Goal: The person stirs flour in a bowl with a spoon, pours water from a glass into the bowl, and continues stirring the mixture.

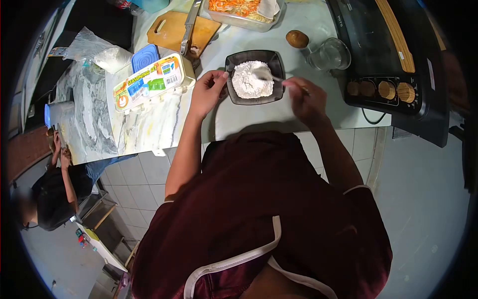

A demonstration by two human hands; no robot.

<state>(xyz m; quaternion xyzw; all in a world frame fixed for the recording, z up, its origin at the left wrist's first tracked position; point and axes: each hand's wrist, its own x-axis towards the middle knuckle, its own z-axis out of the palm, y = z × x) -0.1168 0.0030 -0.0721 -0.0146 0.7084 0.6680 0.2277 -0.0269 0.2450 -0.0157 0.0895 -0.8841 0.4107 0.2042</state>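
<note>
One spoon [264,75] is gripped in the right hand [307,101], its handle mostly hidden, its blurred tip at the white powder [247,83]; the left hand [208,93] curls at the rim of the dark bowl [256,101] on the worktop [239,117], whether pinching or merely touching I cannot tell. That bowl looks light, stiff and perhaps slick, best held by its rim, the powder soft and loose. Farther off, the view's edge cuts off a tub [244,23] of shreds [230,7].

Bowl [256,101] looks smooth and glossy; powder [249,85] in it, matt and rough. Spoon [271,77] appears metallic. Cutting board [169,32] looks wooden; tumbler [333,54], clear, glossy.
</note>
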